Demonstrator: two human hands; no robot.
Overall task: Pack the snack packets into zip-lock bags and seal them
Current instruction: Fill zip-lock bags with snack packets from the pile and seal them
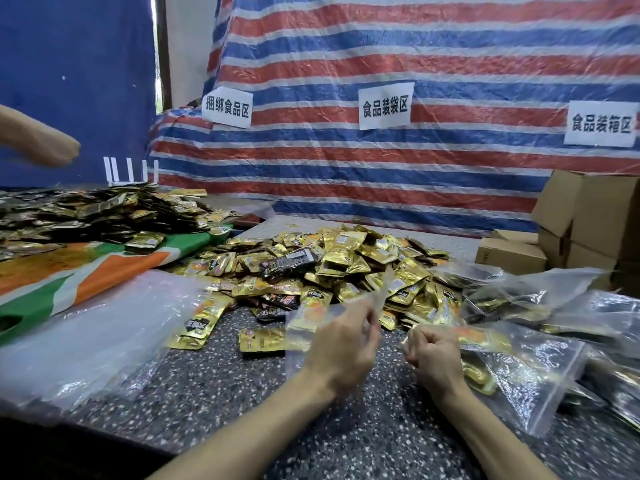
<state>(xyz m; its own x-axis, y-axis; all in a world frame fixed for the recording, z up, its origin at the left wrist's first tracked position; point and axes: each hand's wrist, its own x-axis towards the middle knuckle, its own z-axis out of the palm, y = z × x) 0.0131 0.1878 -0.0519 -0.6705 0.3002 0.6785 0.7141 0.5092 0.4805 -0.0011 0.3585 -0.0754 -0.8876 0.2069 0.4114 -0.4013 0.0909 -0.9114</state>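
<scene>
Head: left hand (341, 344) on bag (304, 327)

The speckled tabletop (242, 393) is backed by a red, white and blue striped tarpaulin (381, 46), to which three paper signs (384, 105) are fixed.

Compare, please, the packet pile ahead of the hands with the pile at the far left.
The centre pile is mostly bright gold; the left pile looks mostly dark. The centre pile lies on the speckled table, the left pile on a striped cloth. Both are loose foil packets.
</scene>
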